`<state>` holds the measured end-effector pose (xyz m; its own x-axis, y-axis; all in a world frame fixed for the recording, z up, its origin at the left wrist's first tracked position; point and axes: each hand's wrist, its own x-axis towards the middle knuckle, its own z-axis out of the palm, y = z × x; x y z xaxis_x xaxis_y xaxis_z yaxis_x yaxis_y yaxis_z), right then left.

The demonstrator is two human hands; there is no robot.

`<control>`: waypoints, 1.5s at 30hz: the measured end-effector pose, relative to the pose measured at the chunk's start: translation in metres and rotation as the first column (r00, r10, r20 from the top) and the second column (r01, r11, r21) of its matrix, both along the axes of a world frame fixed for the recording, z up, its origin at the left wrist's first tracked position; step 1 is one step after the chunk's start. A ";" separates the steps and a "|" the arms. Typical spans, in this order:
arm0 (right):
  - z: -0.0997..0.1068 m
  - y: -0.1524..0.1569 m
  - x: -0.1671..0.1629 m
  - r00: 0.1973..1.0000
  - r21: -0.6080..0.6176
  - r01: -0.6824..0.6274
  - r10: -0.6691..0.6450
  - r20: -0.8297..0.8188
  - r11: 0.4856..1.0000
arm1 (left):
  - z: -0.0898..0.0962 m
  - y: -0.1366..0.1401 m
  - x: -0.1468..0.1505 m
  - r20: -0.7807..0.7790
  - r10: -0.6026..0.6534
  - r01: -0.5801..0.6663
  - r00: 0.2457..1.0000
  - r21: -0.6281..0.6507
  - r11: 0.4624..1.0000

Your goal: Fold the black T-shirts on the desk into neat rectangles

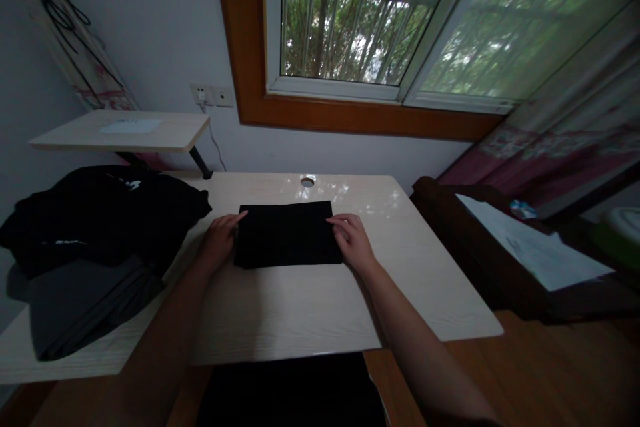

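Observation:
A piece of black cloth (287,235), folded into a flat rectangle, lies on the pale wooden table. At its left edge is my left hand (219,239), closed on the side of the cloth with the index finger stretched onto the upper left corner. My right hand (353,240) holds the right edge near the top, with thumb and fingers close together. The parts of the fingers under or behind the cloth's edges are hidden. To the left rests a heap of black clothing (100,207) with small white prints, with dark grey cloth (93,303) at its front.
The pale table (310,320) has a round cable hole (307,182) near its back edge. A small raised shelf (175,137) bearing a paper stands at the back left. Right of the table is a dark brown piece of furniture (505,273) with a white sheet (530,247).

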<state>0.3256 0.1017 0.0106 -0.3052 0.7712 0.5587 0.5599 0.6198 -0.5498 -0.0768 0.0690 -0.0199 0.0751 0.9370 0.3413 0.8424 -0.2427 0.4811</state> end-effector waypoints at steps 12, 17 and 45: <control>0.016 -0.015 -0.062 0.887 -0.026 -0.388 0.381 0.261 0.921 | 0.004 -0.002 0.004 -0.001 0.011 -0.011 1.000 0.000 1.000; 0.009 -0.014 -0.060 0.890 -0.030 -0.373 0.367 0.272 0.927 | 0.005 -0.002 0.004 0.003 0.018 -0.018 1.000 -0.012 1.000; 0.011 -0.016 -0.057 0.909 -0.104 -0.349 0.364 0.203 0.931 | 0.002 -0.002 0.001 -0.019 -0.006 0.006 1.000 -0.020 1.000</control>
<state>0.2685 0.0855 0.0219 -0.6738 0.6204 0.4013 0.4174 0.7678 -0.4861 -0.0753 0.0668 -0.0177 0.0872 0.9432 0.3205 0.8502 -0.2381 0.4695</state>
